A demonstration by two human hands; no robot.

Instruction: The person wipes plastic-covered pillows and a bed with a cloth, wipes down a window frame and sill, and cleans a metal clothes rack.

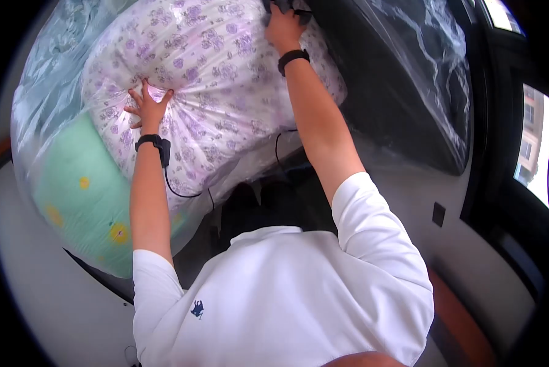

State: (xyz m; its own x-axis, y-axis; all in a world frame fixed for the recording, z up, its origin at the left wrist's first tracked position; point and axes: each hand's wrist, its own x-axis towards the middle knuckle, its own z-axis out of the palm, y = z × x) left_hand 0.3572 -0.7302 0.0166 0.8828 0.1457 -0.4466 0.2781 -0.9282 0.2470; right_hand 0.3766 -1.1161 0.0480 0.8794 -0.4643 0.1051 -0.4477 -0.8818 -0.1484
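A bulky quilt with purple flowers (225, 73) lies under clear, wrinkled plastic like a storage bag. My left hand (149, 107) presses down on it with spread fingers, and creases fan out from that spot. At the top edge of the view my right hand (285, 27) is closed round a dark grey object (279, 7), which the frame partly cuts off. What kind of thing it is does not show. Both wrists carry black bands, and a thin black cable (180, 194) hangs from the left one.
A green quilt with yellow flowers (82, 183), also in clear plastic, bulges at the left. To the right stands a large dark panel-like piece (397, 85) under plastic film. Beyond it is a black-framed window (534, 140). A pale wall has a small dark plate (438, 214).
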